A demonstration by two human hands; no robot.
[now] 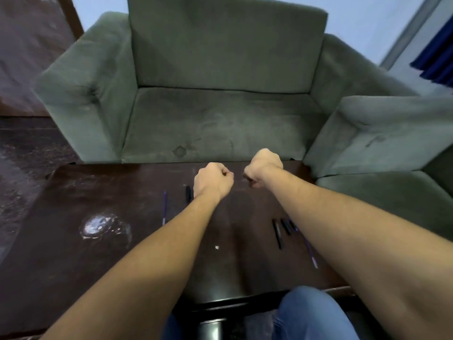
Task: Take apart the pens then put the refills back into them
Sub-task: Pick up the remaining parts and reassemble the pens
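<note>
Pens look taken apart: a refill (164, 207) and black barrel (188, 193) lie toward the table's (73, 266) far edge, more barrels (282, 229) and another refill (310, 251) near its right edge. Refitting remains, I judge. Left hand (213, 181) and right hand (263, 168) are fists, seemingly empty

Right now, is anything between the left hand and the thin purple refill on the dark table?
Yes. A short black pen piece lies on the dark wooden table between the left hand and the thin purple refill, close by the wrist. Nothing else visible.
</note>
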